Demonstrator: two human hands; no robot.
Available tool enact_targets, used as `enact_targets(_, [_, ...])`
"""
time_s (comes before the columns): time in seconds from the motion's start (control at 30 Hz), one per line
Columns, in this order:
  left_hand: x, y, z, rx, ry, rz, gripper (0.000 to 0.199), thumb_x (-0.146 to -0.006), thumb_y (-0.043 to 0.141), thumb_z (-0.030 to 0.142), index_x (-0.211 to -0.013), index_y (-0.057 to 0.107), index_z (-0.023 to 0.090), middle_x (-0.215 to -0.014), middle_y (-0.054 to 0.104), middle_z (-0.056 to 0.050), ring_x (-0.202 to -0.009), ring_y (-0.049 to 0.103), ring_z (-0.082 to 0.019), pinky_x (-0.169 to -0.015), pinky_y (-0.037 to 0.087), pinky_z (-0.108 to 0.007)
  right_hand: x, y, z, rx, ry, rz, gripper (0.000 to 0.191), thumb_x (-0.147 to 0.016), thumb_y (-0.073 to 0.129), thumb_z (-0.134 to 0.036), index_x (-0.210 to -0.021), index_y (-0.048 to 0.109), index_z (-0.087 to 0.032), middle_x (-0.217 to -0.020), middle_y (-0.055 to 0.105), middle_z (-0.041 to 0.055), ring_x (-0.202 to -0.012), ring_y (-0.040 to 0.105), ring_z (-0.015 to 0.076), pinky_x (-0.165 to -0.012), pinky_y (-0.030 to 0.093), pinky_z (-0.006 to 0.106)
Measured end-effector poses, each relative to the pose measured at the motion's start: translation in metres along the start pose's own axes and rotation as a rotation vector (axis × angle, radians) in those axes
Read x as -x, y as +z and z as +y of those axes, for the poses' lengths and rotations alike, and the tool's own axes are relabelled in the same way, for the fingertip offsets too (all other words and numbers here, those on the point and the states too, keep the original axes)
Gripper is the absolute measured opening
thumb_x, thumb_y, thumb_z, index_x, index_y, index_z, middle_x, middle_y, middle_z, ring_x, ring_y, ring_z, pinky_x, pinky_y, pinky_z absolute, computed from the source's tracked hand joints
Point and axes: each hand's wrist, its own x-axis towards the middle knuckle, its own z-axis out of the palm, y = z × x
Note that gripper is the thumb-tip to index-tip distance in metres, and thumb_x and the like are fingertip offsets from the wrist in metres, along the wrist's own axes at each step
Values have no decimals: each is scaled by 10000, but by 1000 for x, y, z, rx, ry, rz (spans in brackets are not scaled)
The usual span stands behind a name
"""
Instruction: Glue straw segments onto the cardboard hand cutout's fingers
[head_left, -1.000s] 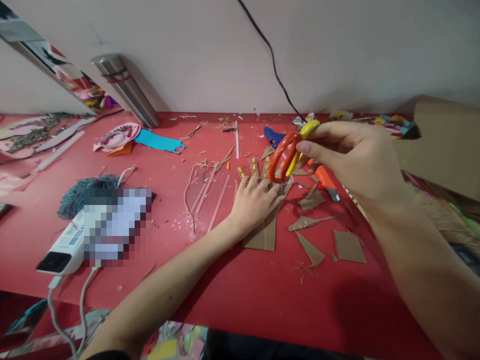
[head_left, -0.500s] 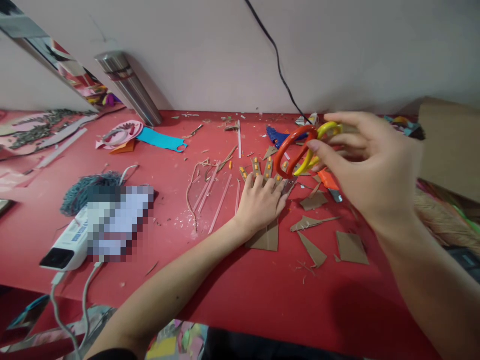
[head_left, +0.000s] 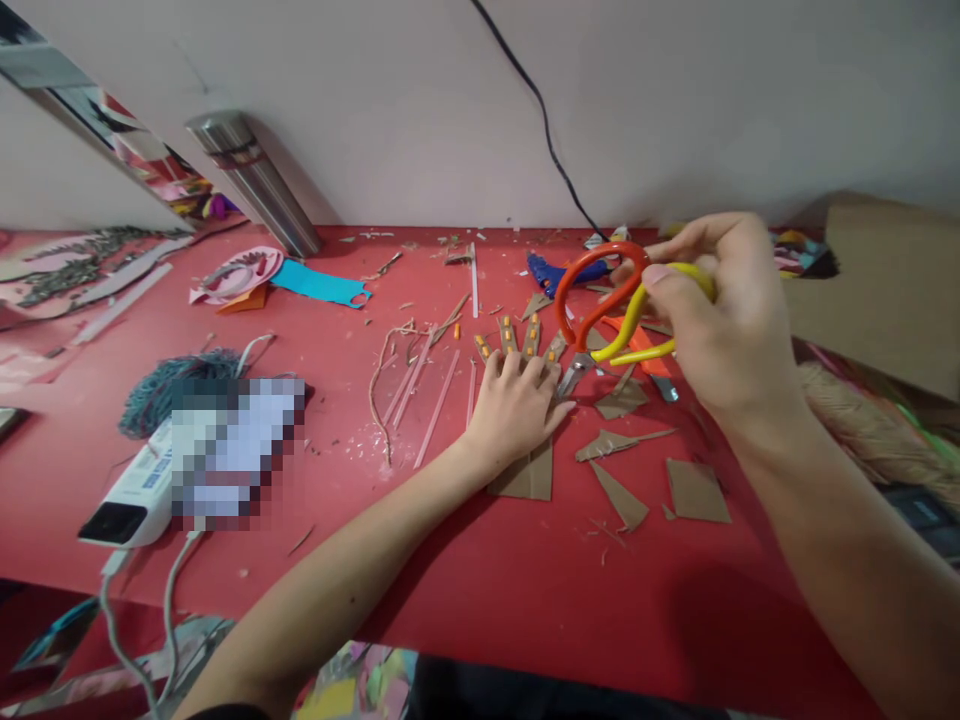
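Observation:
My left hand (head_left: 514,410) lies flat with its fingers spread on a brown cardboard hand cutout (head_left: 523,475). Past my fingertips the cutout's cardboard fingers show, with small orange pieces on them. My right hand (head_left: 720,310) grips a pair of scissors (head_left: 628,325) with one red and one yellow handle. Their metal blades point down and left beside my left hand, close to its thumb and index finger; whether the tips touch the cardboard I cannot tell. An orange utility knife (head_left: 646,362) lies behind the scissors, partly hidden.
Cardboard scraps (head_left: 697,490) are scattered on the red table (head_left: 480,580). Pink straw strips (head_left: 437,410) and twine (head_left: 375,400) lie to the left. Further left are a phone (head_left: 247,440), a white device (head_left: 135,490) and yarn (head_left: 180,385). A steel flask (head_left: 262,185) and a blue tool (head_left: 559,275) stand behind.
My right hand has turned the scissors, so their blades now show, pointing down beside my left hand. My left hand stays on the cardboard. The view has shifted slightly.

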Motion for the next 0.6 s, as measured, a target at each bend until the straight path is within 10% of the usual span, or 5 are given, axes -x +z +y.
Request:
enact_targets(0.37, [2, -2, 1, 21, -4, 25, 528, -1044, 376, 560, -1307, 632, 180, -1292, 668, -117, -1214, 564, -334, -1102, 385, -515, -6, -14, -19, -507, 378, -369, 450, -819, 354, -129, -1023, 738, -247, -1084, 758, 12, -1102, 687, 218, -889, 576, 449])
enact_targets(0.6, [-2, 4, 3, 9, -9, 48, 417, -1072, 351, 377, -1315, 633, 190, -1274, 676, -105, -1163, 590, -310, -1079, 406, -494, -2, -12, -13, -380, 207, -384, 436, -819, 531, -103, -1170, 706, -293, -1159, 761, -29, -1185, 673, 193, -942, 593, 381])
